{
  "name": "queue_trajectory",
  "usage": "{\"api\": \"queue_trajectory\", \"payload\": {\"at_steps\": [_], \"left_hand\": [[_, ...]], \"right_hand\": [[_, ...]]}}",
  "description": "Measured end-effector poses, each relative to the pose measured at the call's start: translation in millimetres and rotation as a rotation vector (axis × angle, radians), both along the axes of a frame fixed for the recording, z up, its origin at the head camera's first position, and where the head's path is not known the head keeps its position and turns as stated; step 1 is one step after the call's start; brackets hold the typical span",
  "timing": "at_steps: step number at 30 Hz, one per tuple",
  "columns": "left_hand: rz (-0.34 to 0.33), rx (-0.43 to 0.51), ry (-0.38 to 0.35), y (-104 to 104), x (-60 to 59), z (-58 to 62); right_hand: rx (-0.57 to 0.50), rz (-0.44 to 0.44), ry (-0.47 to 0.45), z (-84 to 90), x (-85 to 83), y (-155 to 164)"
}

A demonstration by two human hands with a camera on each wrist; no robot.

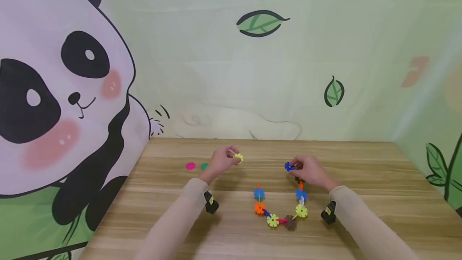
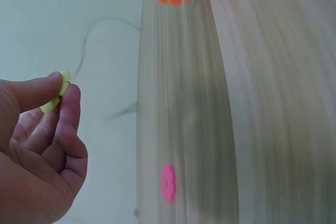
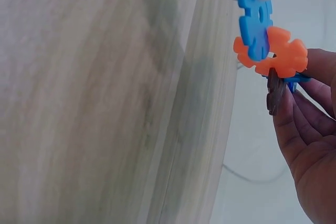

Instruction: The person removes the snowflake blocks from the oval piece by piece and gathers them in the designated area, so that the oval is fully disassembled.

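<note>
Between thumb and fingers my left hand (image 1: 220, 161) pinches a yellow snowflake disc (image 1: 238, 157), seen nearly edge-on in the left wrist view (image 2: 64, 83). My right hand (image 1: 311, 170) grips the end of a linked chain of snowflake discs at a dark blue disc (image 1: 289, 166). Below that hand come a brown disc (image 3: 274, 93), an orange disc (image 3: 286, 53) and a blue disc (image 3: 254, 24). The chain curves in a U through yellow (image 1: 301, 211) and brown (image 1: 290, 222) discs to an orange disc (image 1: 259, 208) and a blue disc (image 1: 258, 193) on its left side. Fingers partly hide the dark blue disc.
A pink disc (image 1: 190, 165) and a green disc (image 1: 204, 165) lie on the wooden table (image 1: 162, 200), left of my left hand; the forearm side of that hand partly covers the green one. A wall covering with a panda and leaves (image 1: 262, 23) rises behind the table.
</note>
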State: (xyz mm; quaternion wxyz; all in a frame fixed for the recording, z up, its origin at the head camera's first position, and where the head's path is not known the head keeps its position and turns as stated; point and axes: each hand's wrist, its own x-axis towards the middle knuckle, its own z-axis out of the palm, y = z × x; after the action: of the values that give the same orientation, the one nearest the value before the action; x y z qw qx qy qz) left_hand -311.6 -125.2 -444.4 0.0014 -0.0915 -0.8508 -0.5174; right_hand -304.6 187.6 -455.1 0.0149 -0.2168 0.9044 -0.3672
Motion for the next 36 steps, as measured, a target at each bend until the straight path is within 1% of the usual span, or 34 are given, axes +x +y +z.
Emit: {"api": "queue_trajectory", "payload": {"at_steps": [4,6,9,12,15,19,26,30,34,36], "left_hand": [[0.012,0.031,-0.005,-15,6.3,0.2],[0.021,0.014,-0.001,-24,10.4,1.3],[0.048,-0.027,0.002,-38,14.7,-0.7],[0.080,-0.043,-0.018,-53,18.8,-3.8],[0.092,-0.039,-0.044,-68,22.4,-7.6],[0.100,-0.061,-0.061,-84,26.9,-11.4],[0.110,-0.103,-0.042,-102,31.8,-15.4],[0.128,-0.117,-0.037,-111,33.2,-20.0],[0.121,-0.125,-0.044,-121,34.9,-25.2],[0.106,-0.136,-0.041,-125,35.8,-26.9]], "right_hand": [[0.006,-0.006,0.003,-0.1,0.6,-1],[0.008,-0.004,0.007,-0.9,0.4,-1],[0.008,-0.010,0.010,-0.9,0.5,-2],[0.007,-0.008,0.014,-0.3,0.3,-2],[0.010,-0.007,0.014,1.0,0.2,-3],[0.014,-0.006,0.013,2.0,-0.3,-3],[0.021,-0.009,0.023,-0.1,-2.8,-4],[0.027,-0.011,0.027,0.0,-2.6,-4],[0.034,-0.007,0.038,0.1,-2.2,-4],[0.034,-0.004,0.047,-0.8,-2.6,-3]]}}
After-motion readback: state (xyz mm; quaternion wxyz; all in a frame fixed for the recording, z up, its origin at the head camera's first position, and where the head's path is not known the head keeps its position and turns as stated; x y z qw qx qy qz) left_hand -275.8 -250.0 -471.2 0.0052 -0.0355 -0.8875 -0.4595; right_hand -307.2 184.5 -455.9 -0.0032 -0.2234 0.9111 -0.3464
